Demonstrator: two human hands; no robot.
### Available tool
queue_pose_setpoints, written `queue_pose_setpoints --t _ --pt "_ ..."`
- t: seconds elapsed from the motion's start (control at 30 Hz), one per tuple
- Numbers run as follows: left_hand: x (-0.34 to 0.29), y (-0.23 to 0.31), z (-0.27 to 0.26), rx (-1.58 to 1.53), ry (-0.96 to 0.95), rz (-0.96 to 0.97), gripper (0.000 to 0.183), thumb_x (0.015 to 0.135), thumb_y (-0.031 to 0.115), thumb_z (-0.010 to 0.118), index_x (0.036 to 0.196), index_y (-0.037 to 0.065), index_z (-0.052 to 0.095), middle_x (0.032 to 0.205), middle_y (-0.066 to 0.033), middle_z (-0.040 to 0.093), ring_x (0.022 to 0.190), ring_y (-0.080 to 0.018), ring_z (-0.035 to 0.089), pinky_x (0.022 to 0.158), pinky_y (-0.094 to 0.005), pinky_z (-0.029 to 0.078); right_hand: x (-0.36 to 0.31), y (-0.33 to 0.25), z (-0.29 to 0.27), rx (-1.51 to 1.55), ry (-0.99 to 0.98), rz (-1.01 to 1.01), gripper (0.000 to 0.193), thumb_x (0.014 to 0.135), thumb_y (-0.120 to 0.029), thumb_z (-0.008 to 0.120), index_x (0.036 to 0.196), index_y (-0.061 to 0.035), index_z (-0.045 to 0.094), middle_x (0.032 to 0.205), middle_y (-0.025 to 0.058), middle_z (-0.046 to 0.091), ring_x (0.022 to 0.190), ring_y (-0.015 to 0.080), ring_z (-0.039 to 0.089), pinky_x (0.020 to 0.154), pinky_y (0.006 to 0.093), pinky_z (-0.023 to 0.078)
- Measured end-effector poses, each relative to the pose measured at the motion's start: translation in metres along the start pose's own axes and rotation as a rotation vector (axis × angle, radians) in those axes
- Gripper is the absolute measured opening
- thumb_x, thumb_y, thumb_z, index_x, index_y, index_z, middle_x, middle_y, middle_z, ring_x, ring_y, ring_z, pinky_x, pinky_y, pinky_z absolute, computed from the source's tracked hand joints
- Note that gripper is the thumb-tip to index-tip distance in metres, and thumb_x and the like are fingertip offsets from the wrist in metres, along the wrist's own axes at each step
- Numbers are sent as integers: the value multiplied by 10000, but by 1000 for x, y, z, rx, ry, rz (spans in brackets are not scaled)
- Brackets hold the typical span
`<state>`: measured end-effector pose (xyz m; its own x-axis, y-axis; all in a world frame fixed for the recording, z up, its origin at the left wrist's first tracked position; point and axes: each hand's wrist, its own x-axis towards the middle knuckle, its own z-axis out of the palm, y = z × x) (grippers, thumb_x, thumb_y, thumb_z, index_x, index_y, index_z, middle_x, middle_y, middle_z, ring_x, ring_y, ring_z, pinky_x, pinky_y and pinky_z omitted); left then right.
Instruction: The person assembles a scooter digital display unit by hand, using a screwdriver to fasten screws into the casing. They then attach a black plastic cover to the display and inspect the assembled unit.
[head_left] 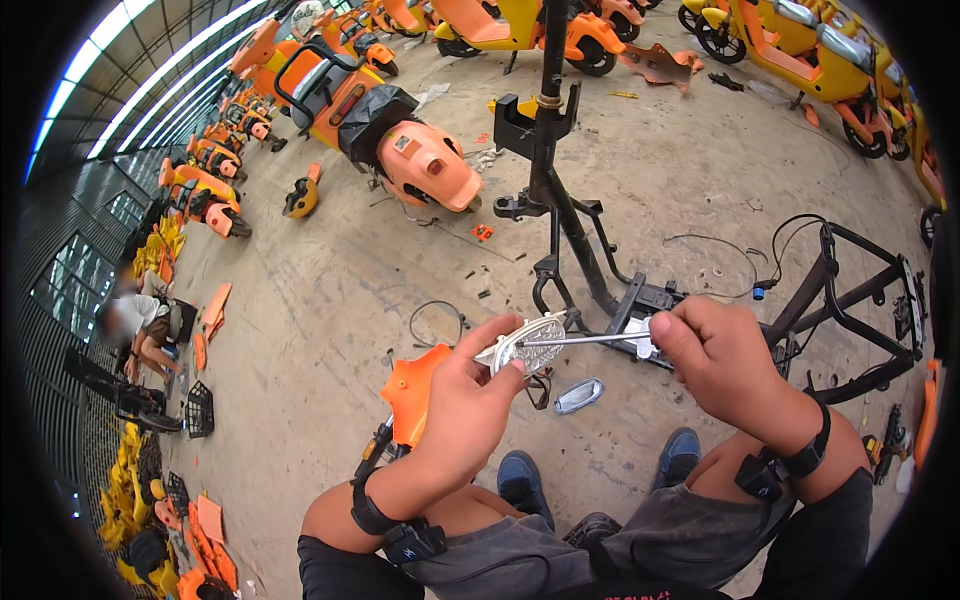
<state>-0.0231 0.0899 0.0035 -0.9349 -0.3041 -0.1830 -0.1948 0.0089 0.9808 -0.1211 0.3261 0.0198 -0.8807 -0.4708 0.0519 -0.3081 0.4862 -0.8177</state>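
My left hand point(465, 400) is closed around a small oval lamp point(540, 345) with a clear, faceted face, held up in front of me. Its fingers and thumb grip the near side of the rim. From the right, my right hand point(730, 365) grips a screwdriver point(600, 339); the thin metal shaft runs level to the lamp, and its tip meets or overlaps the face near my left thumb. The handle is mostly hidden in my fist. Below the lamp, an oval silvery lamp part point(580, 396) lies on the floor.
A bare black scooter frame point(585, 255) lies ahead and to the right, with loose cables. An orange panel point(412, 395) is beside my left forearm. Orange and yellow scooters point(425, 160) stand beyond. At far left a person point(145, 325) sits near a black basket point(199, 410) and scattered panels.
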Motion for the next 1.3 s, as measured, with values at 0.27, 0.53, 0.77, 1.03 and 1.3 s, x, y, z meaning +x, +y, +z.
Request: queue_pose_setpoints --t 0.27,0.53,0.77,1.03,1.3 --pt "7 2 3 -44 3 12 461 973 -48 533 1429 -31 468 1429 -132 550 1172 -223 640 971 -362 560 1 1 5 21 89 -126 323 1018 -291 610 1001 25 673 751 167 660 647 314 627 624 375 500" --pt "10 1 4 -172 21 -30 476 984 -59 516 1452 -28 431 1445 -128 537 1208 -240 624 987 -373 552 -4 -1 9 62 157 -318 306 980 -109 632 1258 -10 548 1016 191 671 851 354 669 737 388 523" --pt "6 3 -1 -165 7 -86 468 978 -60 524 1439 -19 456 1410 -123 561 1201 -231 628 987 -373 557 -1 7 7 1 94 -305 203 1018 -154 604 1152 -2 601 694 72 620 627 143 587 585 290 466" --pt "3 0 0 2 -12 -17 457 974 -64 528 1425 -28 464 1379 -129 570 1211 -237 620 994 -384 567 0 0 3 -14 99 -93 384 1019 -319 608 807 -18 718 560 133 553 468 247 543 491 370 425" --pt "12 0 6 -168 -22 -138 468 991 -48 514 1449 -37 421 1437 -145 525 1250 -265 600 1018 -409 552 0 1 3 -134 236 -408 189 975 -202 660 1016 -21 692 761 131 612 700 301 618 619 378 475"
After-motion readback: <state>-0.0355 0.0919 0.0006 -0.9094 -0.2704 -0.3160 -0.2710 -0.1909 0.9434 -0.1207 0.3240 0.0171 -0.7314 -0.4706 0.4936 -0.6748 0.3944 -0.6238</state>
